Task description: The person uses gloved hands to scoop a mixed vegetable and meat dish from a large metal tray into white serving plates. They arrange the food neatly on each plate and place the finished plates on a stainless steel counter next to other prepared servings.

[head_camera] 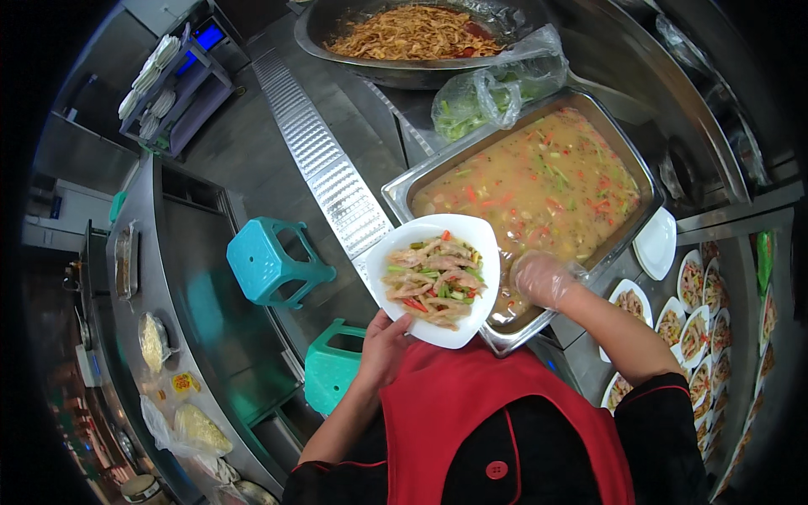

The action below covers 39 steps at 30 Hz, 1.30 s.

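My left hand (pixel 387 344) grips the rim of a white rounded-triangular plate (pixel 386 252). Pale chicken feet (pixel 435 278) with red chili and green celery pieces lie on it. Under a clear plastic glove, my right hand (pixel 544 278) dips into the near side of a deep steel pan (pixel 394 189). Its fingers are partly sunk in cloudy brown broth (pixel 530 170) with chili and celery pieces, so whether they hold anything is hidden. The plate is just left of this hand, over the pan's near-left corner.
Beyond the pan are a clear bag of green vegetables (pixel 499 95) and a large steel bowl of brownish strips (pixel 416 31). At right stand several filled plates (pixel 693 338) and a bare white plate (pixel 656 243). Two plastic stools (pixel 255 259) stand on the floor at left.
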{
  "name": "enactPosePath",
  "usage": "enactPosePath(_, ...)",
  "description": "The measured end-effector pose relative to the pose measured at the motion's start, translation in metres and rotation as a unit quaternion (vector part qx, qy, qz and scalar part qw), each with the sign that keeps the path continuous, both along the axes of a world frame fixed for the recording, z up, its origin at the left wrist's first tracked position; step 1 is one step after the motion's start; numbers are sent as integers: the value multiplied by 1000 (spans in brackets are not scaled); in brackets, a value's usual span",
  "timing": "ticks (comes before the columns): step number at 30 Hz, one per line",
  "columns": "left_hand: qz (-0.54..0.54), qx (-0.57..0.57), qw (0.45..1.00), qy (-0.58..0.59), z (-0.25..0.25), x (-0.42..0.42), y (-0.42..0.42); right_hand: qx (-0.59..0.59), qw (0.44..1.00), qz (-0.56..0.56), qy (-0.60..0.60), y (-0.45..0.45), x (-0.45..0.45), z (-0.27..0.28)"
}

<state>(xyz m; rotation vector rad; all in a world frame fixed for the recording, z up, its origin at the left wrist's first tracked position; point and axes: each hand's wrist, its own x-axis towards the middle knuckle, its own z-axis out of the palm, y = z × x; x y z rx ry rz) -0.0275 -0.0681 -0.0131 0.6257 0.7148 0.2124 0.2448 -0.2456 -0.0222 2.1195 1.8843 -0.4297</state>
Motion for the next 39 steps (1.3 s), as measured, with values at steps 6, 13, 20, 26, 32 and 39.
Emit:
enactPosePath(6,9,9,1000,6,0,0,-2,13,990,-82,114,3,11,41)
enactPosePath(13,13,2,1000,2,4,1,-4,71,964,-214,142,4,0,79)
enactPosePath(20,2,-12,1000,-4,2,2,-2,121,958,-221,136,9,2,99)
enactPosePath(26,-6,-2,1000,-15,1,4,-2,251,948,-96,168,67,-45,133)
enactPosePath(32,-11,3,1000,-18,2,7,-5,211,967,-50,135,91,-63,112)
enactPosePath(39,-5,-6,1000,-20,1,8,-6,287,942,-86,154,76,-49,118)
